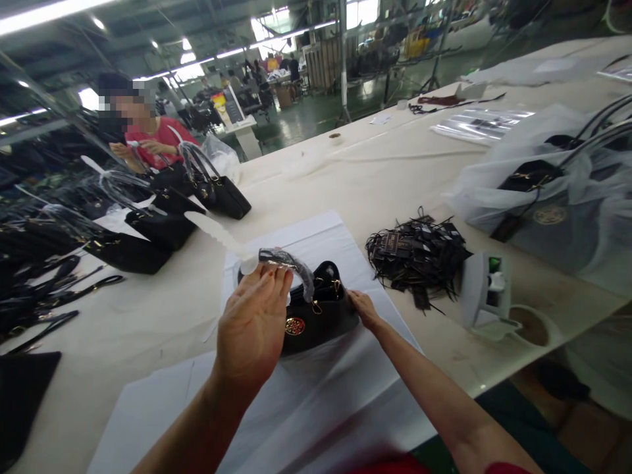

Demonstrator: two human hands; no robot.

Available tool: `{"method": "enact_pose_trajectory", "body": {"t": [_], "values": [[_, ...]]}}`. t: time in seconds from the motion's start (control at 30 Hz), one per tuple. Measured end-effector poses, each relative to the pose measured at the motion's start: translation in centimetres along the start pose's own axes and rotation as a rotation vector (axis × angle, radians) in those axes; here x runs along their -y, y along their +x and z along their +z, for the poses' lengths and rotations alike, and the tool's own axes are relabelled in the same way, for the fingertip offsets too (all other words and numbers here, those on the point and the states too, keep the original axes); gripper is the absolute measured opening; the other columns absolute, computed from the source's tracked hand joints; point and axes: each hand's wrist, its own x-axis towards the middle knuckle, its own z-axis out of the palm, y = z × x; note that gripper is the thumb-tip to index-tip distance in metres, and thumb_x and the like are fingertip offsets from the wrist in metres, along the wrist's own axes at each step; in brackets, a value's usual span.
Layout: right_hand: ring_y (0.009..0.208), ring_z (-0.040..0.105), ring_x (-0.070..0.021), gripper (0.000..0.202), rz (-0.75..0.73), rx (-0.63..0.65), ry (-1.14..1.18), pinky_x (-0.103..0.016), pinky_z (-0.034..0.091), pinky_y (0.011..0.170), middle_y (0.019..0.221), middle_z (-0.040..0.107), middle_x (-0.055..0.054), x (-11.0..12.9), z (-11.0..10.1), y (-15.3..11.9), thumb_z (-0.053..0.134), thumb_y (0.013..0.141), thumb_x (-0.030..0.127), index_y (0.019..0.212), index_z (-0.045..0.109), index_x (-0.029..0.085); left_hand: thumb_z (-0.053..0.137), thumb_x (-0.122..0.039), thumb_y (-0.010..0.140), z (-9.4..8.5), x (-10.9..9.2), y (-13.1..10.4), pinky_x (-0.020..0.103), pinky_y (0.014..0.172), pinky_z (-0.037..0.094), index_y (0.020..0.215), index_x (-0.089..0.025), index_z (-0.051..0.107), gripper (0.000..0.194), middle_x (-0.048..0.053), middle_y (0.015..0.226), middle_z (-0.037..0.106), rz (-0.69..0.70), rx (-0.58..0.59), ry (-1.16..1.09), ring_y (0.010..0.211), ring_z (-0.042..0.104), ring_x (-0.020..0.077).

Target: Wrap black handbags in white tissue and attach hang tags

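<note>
Head view: a pile of black tags (417, 253) lies right of the white sheet (316, 395), more black bags (148, 227) at left near a seated person (148, 141). The black handbag (318, 316) lies on the sheet, long axis left-right, emblem facing the camera. Left hand (254, 322) pinches the wrapped handle (289, 263) with fingers nearly straight; right hand (363, 308), fingers curled, touches the bag's right edge.

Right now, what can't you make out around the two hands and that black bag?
Head view only:
- Black handbag: left part hidden behind the left hand.
- Wrapped handle: whether the left fingers pinch it or just touch it, cannot tell.
- Right hand: fingertips against the bag's edge, grip unclear.
- Tags in the black pile: print too small.
- Bagged handbag: blurred by plastic.
</note>
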Motion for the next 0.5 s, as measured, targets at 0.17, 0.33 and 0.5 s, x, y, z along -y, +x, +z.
{"method": "enact_pose_trajectory", "body": {"t": [0.17,0.33,0.5], "values": [[0.102,0.055,-0.0218,0.033,-0.073,0.047,-0.266,-0.033,0.037,0.090,0.106,0.065,-0.011,-1.6,-1.7,-2.6,0.041,0.080,0.019,0.103,0.065,0.015,0.066,-0.020,0.067,-1.0,0.7,-0.8,0.038,0.101,0.041,0.091,-0.021,0.060,0.024,0.002,0.100,0.061,0.086,0.003,0.147,0.108,0.055,0.0190],[0.112,0.047,-0.0267,0.037,-0.233,0.189,-0.476,-0.041,0.022,0.102,0.112,0.062,-0.011,-3.2,-3.2,-7.6,0.059,0.068,0.017,0.105,0.063,0.017,0.062,-0.026,0.075,-8.1,5.7,-5.4,0.032,0.082,0.051,0.099,-0.022,0.062,0.024,0.004,0.094,0.065,0.212,0.110,0.880,0.087,0.061,0.0186],[0.105,0.048,-0.0266,0.032,-0.390,0.317,-0.846,-0.044,0.025,0.096,0.106,0.061,-0.010,-3.1,-3.2,-8.6,0.059,0.073,0.022,0.105,0.063,0.019,0.060,-0.027,0.071,-14.1,15.4,-9.7,0.041,0.096,0.042,0.115,-0.015,0.051,0.046,0.014,0.122,0.055,-0.274,0.340,1.462,0.114,0.051,0.0285]]}}
